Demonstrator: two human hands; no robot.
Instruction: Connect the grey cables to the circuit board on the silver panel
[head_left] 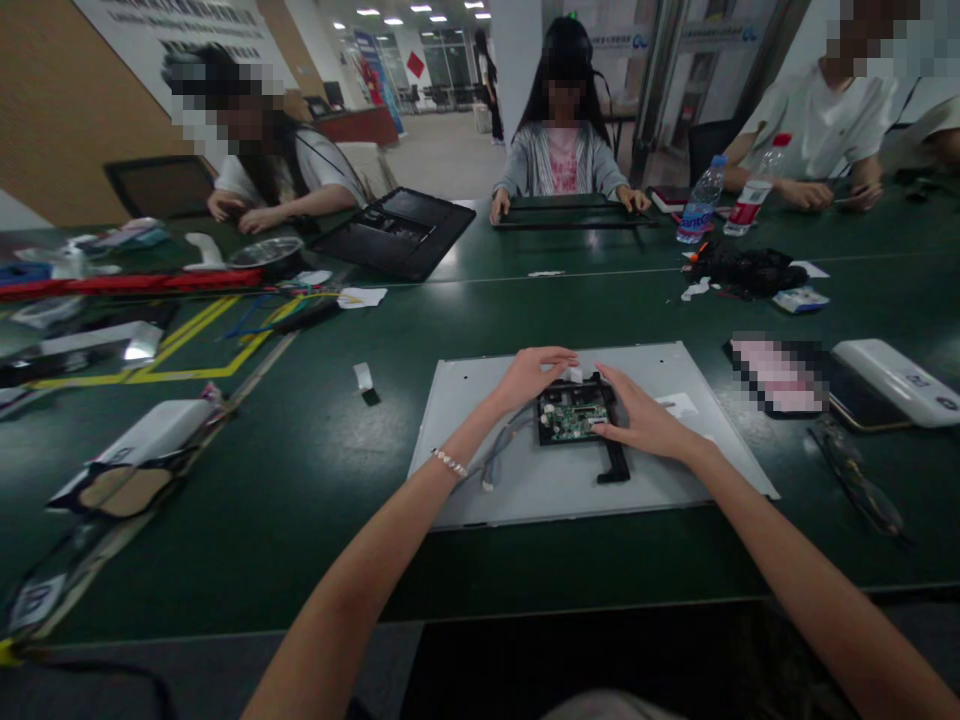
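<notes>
A green circuit board [576,420] sits in a black plastic frame [616,462], which lies on a pale grey flat panel [517,500]. My left hand [534,382] reaches over the frame's upper left, its fingertips closed at a small white piece [574,373]. My right hand [646,415] grips the frame's right side, with the thumb at the board's edge and the index finger near the top corner. A grey cable [495,455] runs out from beneath my left hand across the panel. What lies under the left fingers is partly hidden.
Phones [862,385] and a white power bank [896,382] lie to the right, glasses or a cord [855,480] below them. Leftward are a small white piece [363,377] and a white device [154,435]. Across the table, people handle black panels [397,230] near bottles [701,205].
</notes>
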